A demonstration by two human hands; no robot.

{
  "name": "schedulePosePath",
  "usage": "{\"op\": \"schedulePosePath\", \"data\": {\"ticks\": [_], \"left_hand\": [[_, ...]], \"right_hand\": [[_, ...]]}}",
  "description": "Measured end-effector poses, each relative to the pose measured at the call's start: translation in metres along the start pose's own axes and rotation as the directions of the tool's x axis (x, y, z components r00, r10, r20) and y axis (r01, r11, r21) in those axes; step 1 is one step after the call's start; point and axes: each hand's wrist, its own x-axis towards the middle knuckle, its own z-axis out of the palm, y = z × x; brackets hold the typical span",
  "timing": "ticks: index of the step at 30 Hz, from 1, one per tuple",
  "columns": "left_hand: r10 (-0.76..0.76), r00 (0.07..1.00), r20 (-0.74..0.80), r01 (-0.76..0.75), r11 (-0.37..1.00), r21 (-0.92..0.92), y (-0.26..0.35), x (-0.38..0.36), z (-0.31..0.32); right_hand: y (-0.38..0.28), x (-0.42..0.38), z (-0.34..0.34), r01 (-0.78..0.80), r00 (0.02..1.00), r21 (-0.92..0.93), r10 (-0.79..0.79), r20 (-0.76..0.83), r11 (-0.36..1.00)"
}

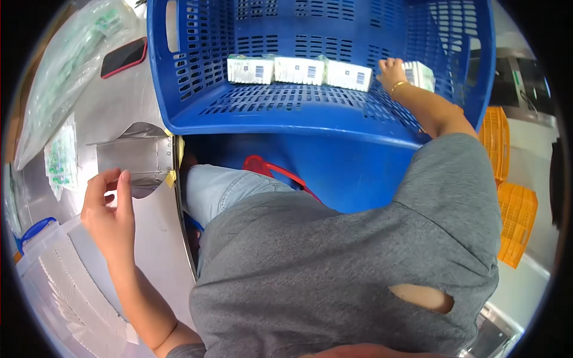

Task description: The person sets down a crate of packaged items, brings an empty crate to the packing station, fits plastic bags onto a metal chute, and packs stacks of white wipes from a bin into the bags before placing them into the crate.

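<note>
My right hand (392, 75) reaches into a blue perforated crate (286, 122), its fingers curled. Directly to its right sits a white pack (420, 75), partly behind my wrist. Whether my fingers grip anything is hidden. To the left of that hand, three white packs with barcodes, a near one (348, 76), a middle one (299, 70) and a far one (250, 70), stand in a row along the crate. My left hand (111, 206) is held over the metal table with nothing in it, fingers bent and thumb apart. Near it lie green-and-white printed packets (61, 156).
A metal plate (134, 156) with yellow tape sits at the table edge. Farther back lie a phone (123, 58) and a clear plastic bag (71, 77). A clear bin (74, 280) holds white folded pieces. Orange crates (517, 221) stand at right.
</note>
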Motion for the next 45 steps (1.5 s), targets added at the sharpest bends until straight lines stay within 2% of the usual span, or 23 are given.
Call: {"op": "schedulePosePath", "data": {"ticks": [3,6,7,10,12,13,15,17,20,22,24,26,28,30,31,33,34,36,37,38,41,44,45], "left_hand": [[-0.198,0.978,0.060,0.196,0.980,0.032,-0.014,-0.011,-0.006],[-0.314,0.942,0.123,0.313,0.949,0.027,-0.037,-0.022,-0.014],[-0.337,0.930,0.148,0.341,0.940,0.000,-0.049,-0.026,-0.015],[-0.390,0.901,0.191,0.408,0.911,-0.061,-0.074,-0.024,-0.016],[-0.453,0.868,0.206,0.483,0.865,-0.136,-0.088,-0.028,-0.021],[-0.430,0.874,0.226,0.470,0.866,-0.170,-0.094,-0.028,-0.020],[-0.477,0.855,0.204,0.511,0.844,-0.167,-0.104,-0.014,-0.023],[-0.566,0.817,0.110,0.574,0.782,-0.241,-0.137,0.010,-0.021],[-0.621,0.777,-0.105,0.557,0.755,-0.345,-0.215,0.064,-0.004],[-0.511,0.752,-0.417,0.524,0.847,-0.092,-0.282,0.099,0.014],[-0.501,0.661,-0.558,0.573,0.818,-0.056,-0.323,0.126,0.023],[-0.479,0.566,-0.671,0.622,0.783,-0.035,-0.347,0.141,0.028],[-0.583,0.586,-0.563,0.735,0.675,0.067,-0.358,0.143,0.029],[-0.637,0.578,-0.510,0.779,0.617,0.113,-0.354,0.147,0.030],[-0.593,0.523,-0.613,0.747,0.665,-0.006,-0.347,0.150,0.029],[-0.518,0.361,-0.776,0.619,0.755,-0.215,-0.326,0.151,0.028],[-0.522,0.355,-0.776,0.623,0.751,-0.220,-0.317,0.147,0.029],[-0.703,0.349,-0.619,0.324,0.711,-0.624,-0.298,0.135,0.031],[-0.766,0.376,-0.522,0.148,0.606,-0.782,-0.290,0.126,0.030],[-0.770,0.365,-0.523,0.144,0.602,-0.786,-0.283,0.116,0.028],[-0.855,0.423,-0.300,-0.297,0.182,-0.937,-0.262,0.089,0.021],[-0.834,0.455,-0.312,-0.412,0.114,-0.904,-0.240,0.085,0.024],[-0.820,0.473,-0.322,-0.464,0.079,-0.882,-0.235,0.087,0.025]], "right_hand": [[-0.010,0.014,0.018,0.013,1.000,0.005,-0.013,0.001,1.000],[-0.004,0.006,0.022,0.108,0.962,0.224,-0.045,-0.270,0.969],[-0.001,0.000,0.023,0.114,0.963,0.225,-0.051,-0.266,0.968],[0.006,-0.011,0.028,0.235,0.907,0.547,0.021,-0.421,0.803],[0.000,0.000,0.047,0.332,0.896,0.773,0.075,-0.437,0.541],[-0.002,-0.002,0.045,0.237,0.930,0.826,0.128,-0.345,0.511],[0.007,0.019,0.035,0.323,0.815,0.736,0.219,-0.536,0.595],[0.011,0.043,-0.041,0.209,0.718,0.790,0.457,-0.524,0.577],[0.004,0.090,-0.176,0.497,0.316,0.745,0.707,-0.633,0.445],[-0.005,0.083,-0.293,0.761,0.204,0.578,0.738,-0.643,0.294],[-0.020,0.071,-0.394,0.941,0.091,0.283,0.664,-0.742,0.187],[-0.042,0.066,-0.472,0.991,0.063,0.118,0.558,-0.827,0.064],[-0.075,0.065,-0.543,0.981,0.162,0.089,0.482,-0.861,-0.171],[-0.122,0.079,-0.604,0.771,0.395,0.111,0.335,-0.855,-0.627],[-0.141,0.082,-0.634,0.647,0.498,0.216,0.191,-0.846,-0.731],[-0.178,0.081,-0.683,0.447,0.729,0.488,-0.011,-0.685,-0.750],[-0.193,0.084,-0.700,0.448,0.726,0.491,-0.016,-0.687,-0.747],[-0.212,0.082,-0.719,0.462,0.781,0.607,-0.028,-0.624,-0.647],[-0.210,0.075,-0.721,0.467,0.777,0.611,-0.032,-0.628,-0.640],[-0.205,0.071,-0.723,0.395,0.763,0.574,-0.091,-0.639,-0.717],[-0.196,0.063,-0.721,0.221,0.714,0.498,-0.209,-0.668,-0.839],[-0.205,0.074,-0.715,0.841,0.383,0.312,0.079,-0.920,-0.441],[-0.201,0.068,-0.716,0.843,0.379,0.310,0.076,-0.922,-0.440]]}}
